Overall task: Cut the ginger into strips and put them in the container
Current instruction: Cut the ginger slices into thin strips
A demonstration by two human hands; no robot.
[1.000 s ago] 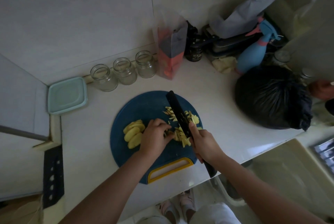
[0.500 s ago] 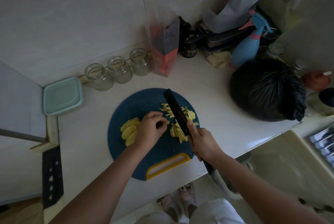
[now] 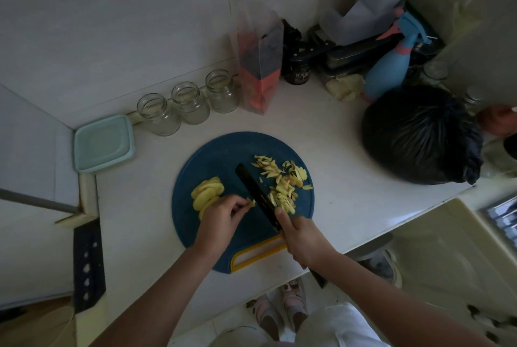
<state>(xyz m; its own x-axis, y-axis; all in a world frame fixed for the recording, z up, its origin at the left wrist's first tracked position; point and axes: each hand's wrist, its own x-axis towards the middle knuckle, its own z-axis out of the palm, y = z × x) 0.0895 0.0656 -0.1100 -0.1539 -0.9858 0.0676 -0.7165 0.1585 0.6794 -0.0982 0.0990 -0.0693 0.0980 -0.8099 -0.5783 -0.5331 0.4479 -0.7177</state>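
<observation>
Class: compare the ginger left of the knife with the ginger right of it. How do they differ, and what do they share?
The left ginger is broad, rounded slices; the right ginger is thin strips. The left ginger lies overlapped in a neat stack; the right ginger is scattered loosely. Both are pale yellow and lie on the blue cutting board.

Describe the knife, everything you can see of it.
The knife has a long, narrow black blade, lying diagonally over the blue cutting board, tip pointing away, leftward. The right hand grips its handle, hiding most of it; a dark butt end shows below the wrist. Cut ginger strips lie along its right side; the left hand pinches a ginger piece at its left.
</observation>
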